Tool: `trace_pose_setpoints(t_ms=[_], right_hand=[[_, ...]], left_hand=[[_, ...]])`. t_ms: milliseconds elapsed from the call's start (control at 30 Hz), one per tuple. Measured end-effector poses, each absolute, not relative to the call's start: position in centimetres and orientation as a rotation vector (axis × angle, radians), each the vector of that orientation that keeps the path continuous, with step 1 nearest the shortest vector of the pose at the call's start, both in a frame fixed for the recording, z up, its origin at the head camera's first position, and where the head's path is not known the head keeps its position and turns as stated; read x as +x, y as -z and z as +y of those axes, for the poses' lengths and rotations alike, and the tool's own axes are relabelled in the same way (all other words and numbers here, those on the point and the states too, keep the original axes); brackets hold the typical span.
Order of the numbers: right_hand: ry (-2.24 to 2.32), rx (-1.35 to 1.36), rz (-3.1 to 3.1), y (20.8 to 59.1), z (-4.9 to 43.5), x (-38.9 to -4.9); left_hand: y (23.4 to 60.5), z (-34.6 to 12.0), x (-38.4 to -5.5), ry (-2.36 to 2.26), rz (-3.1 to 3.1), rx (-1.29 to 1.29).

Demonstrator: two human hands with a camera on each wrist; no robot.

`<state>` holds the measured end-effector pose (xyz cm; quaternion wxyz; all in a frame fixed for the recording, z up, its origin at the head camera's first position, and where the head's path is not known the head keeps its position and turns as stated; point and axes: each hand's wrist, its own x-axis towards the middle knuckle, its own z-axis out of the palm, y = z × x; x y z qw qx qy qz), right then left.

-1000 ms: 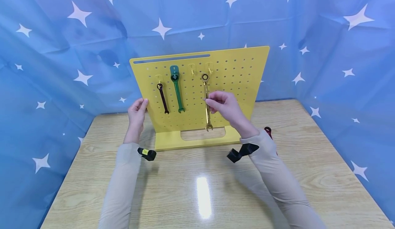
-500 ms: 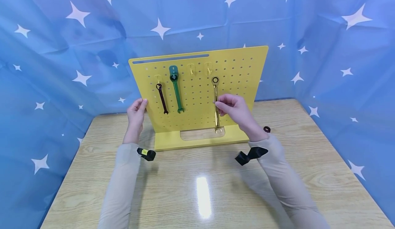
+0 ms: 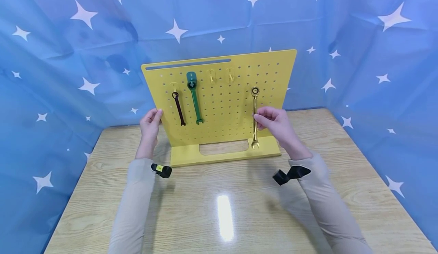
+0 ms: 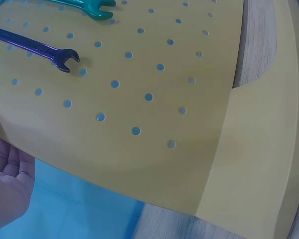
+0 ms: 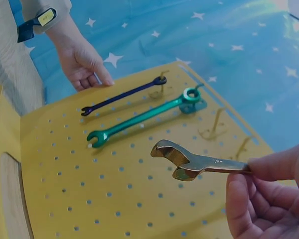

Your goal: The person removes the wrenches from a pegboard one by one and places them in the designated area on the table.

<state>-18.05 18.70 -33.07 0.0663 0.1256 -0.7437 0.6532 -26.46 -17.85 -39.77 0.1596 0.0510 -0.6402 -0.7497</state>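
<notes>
Thumb and fingers of my right hand [image 3: 275, 124] pinch a gold combination wrench [image 3: 255, 103] by its shaft. It hangs upright in front of the right part of a yellow pegboard [image 3: 153, 80], ring end up. In the right wrist view, the open jaw of the gold wrench [image 5: 182, 162] points toward the board's base. My left hand [image 3: 149, 124] grips the board's left edge, thumb in front and fingers behind. A dark purple-red wrench [image 3: 179, 108] and a larger green wrench [image 3: 196, 103] hang from hooks on the left half.
Two bare yellow hooks, a left one [image 3: 211, 77] and a right one [image 3: 230, 76], stick out right of the green wrench. The board's flat base [image 3: 186, 156] stands on a wooden table [image 3: 191, 208]. Behind hangs a blue star-patterned cloth [image 3: 205, 10].
My right hand has carried the gold wrench rightward and slightly down, away from the right bare hook. A red wrench on the table at right is now hidden behind the right arm. Left hand stays put.
</notes>
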Motion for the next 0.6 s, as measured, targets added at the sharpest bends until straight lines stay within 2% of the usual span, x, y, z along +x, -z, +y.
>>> trace_pose_setpoints(t_ms=[600], right_hand=[[-1.946, 0.238, -2.287, 34.5, 22.4, -17.0]], left_hand=[[40.0, -17.9, -26.5, 2.135, -1.82, 0.114]])
